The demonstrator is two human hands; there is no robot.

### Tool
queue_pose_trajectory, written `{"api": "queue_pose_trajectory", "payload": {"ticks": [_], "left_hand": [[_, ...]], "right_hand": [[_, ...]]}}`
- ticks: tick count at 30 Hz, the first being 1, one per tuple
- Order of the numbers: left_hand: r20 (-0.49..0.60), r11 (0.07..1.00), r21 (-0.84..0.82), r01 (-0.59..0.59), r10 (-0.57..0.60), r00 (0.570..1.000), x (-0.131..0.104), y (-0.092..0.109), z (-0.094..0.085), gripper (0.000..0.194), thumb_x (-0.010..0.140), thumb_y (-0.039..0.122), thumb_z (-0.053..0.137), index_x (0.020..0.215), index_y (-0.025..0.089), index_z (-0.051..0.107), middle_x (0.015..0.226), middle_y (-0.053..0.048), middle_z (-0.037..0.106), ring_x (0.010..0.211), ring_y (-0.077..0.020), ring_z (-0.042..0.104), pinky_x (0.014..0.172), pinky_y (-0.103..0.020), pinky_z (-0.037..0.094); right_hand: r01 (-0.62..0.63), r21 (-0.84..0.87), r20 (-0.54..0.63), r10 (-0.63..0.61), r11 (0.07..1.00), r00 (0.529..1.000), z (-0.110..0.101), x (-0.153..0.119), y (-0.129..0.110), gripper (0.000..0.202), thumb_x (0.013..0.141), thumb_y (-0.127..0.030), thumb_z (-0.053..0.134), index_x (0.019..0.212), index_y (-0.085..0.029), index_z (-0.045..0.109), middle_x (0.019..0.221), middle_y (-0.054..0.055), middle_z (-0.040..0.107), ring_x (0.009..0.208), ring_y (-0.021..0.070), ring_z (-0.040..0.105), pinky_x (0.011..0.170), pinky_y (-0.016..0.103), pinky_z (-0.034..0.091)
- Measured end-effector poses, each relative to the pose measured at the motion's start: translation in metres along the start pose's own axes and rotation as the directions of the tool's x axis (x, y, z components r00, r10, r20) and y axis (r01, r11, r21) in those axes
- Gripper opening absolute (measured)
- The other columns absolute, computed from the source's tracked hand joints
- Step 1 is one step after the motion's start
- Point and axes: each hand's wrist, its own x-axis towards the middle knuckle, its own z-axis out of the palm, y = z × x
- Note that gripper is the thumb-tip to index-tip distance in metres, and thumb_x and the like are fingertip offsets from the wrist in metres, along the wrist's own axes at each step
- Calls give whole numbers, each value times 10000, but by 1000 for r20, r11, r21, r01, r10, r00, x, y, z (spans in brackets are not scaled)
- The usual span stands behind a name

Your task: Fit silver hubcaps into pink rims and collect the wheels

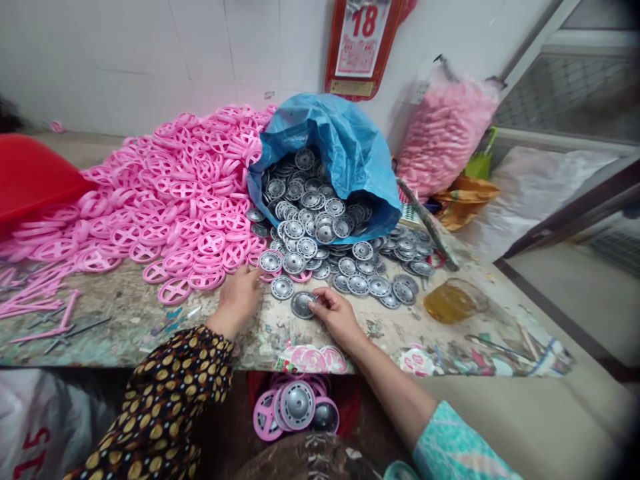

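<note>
At the near edge of the pink pile, my left hand (pixel 240 297) has its fingers curled against the rim of a pink toy wheel (pixel 270 272), with a grey hubcap (pixel 271 261) lying over it. Its fingertips are partly hidden. My right hand (pixel 336 315) pinches a dark grey hubcap (pixel 302 305) by its right edge, low over the tabletop. Another grey hubcap (pixel 282 287) lies between the hands. Behind them, many grey hubcaps (pixel 325 227) spill from a blue plastic bag (pixel 345 140). Pink wheels (pixel 200 193) are heaped on the left.
Below the table edge, a red container (pixel 353 407) holds wheels fitted with hubcaps. A cup of yellow liquid (pixel 453 300) and a stick (pixel 430 227) are at right. Round stickers (pixel 315 359) lie at the front edge. Pink rods (pixel 37 293) and a red basin (pixel 40 177) are at left.
</note>
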Motion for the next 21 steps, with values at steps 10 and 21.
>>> {"api": "queue_pose_trajectory", "payload": {"ticks": [10, 21], "left_hand": [[83, 962, -271, 14, 9, 997, 6, -13, -13, 218, 756, 345, 499, 753, 163, 619, 758, -38, 584, 721, -183, 555, 659, -276, 424], [120, 918, -392, 62, -16, 993, -59, -21, -7, 393, 607, 413, 697, 919, 181, 640, 826, -32, 564, 753, -200, 537, 675, -312, 444]], "right_hand": [[8, 9, -21, -7, 1000, 1000, 0, 1, 4, 271, 665, -358, 667, 862, -182, 608, 626, -49, 458, 591, 119, 415, 576, 241, 333], [-28, 53, 13, 28, 998, 1000, 0, 3, -5, 274, 666, -391, 648, 827, -174, 600, 628, -40, 478, 596, 123, 431, 576, 241, 343]]}}
